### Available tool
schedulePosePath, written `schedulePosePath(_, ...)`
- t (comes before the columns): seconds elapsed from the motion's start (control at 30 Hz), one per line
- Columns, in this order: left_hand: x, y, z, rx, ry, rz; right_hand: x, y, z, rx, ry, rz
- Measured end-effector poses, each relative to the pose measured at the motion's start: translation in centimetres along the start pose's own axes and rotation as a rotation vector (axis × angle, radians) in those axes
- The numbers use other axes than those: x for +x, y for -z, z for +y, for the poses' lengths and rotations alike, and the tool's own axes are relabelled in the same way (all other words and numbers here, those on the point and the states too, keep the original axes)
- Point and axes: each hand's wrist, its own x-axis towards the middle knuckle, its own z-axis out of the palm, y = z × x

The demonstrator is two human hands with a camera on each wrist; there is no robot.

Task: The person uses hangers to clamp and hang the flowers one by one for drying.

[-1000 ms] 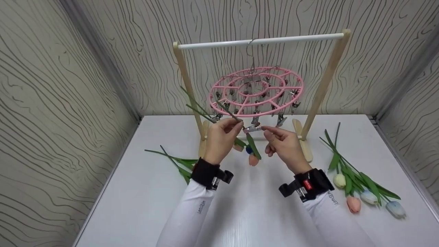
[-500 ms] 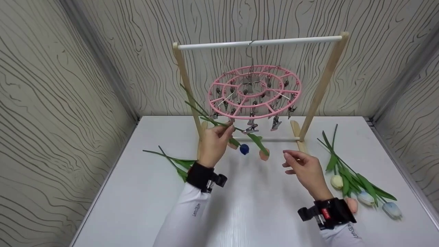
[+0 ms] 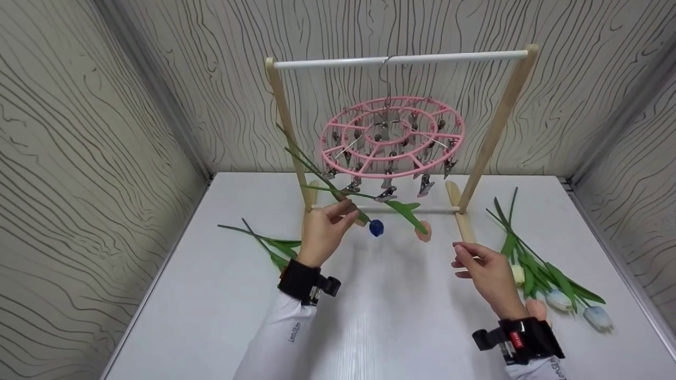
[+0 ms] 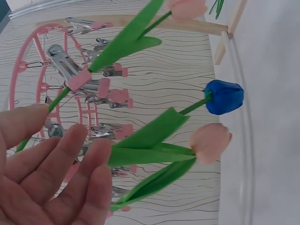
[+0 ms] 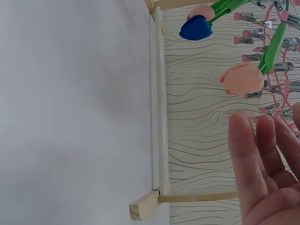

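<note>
Peach tulip (image 3: 406, 212) sits in a metal clip (image 3: 386, 194) under the pink hanger (image 3: 369, 176), stem crossing just above your left hand (image 3: 325, 232), fingers loosely stretched out. Its bloom pokes out between your hands, blue tulip (image 3: 376, 228) to its left. Your right hand (image 3: 488, 274) is lower and well apart, fingers relaxed, slightly bent. Loose tulips (image 3: 561, 287) crowd that side near the table edge; white tabletop (image 3: 401, 316) stretches between your forearms.

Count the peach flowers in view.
3: a peach flower hanging from a clip, another beside the left hand, a third on the table behind the right wrist strap. More may hide behind the left arm.
</note>
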Motion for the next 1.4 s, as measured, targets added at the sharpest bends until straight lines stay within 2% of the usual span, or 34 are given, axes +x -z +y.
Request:
schedulePosePath(0.2, -2.3, 0.1, -1.9, -0.094, 0.067, -0.038, -1.1, 0.8, 0.9, -0.052, -0.023, -0.004)
schedulePosePath(0.4, -4.9, 0.1, -3.5, -0.111, 0.157, -0.030, -2.1, 1.8, 2.1, -0.100, -0.067, -0.016)
schedulePosePath(0.73, -8.0, -0.4, -4.3, -0.088, 0.206, -0.050, -2.2, 4.1, 3.0, -0.311, -0.027, 0.000)
schedulePosePath(0.93, -10.1, -1.0, -4.6, -0.076, 0.208, -0.073, -1.1, 6.4, 3.9, -0.458, 0.040, 0.056)
schedulePosePath(1.1, -11.3, -1.7, -4.7, -0.083, 0.252, -0.091, 0.6, 8.6, 5.2, -0.565, 0.052, 0.093)
schedulePosePath(1.27, -11.8, -2.4, -4.7, -0.104, 0.295, -0.129, 2.8, 11.0, 7.0, -0.661, 0.064, 0.107)
schedulePosePath(1.4, -12.0, -2.7, -4.9, -0.110, 0.301, -0.141, 4.2, 12.9, 8.4, -0.759, 0.110, 0.102)
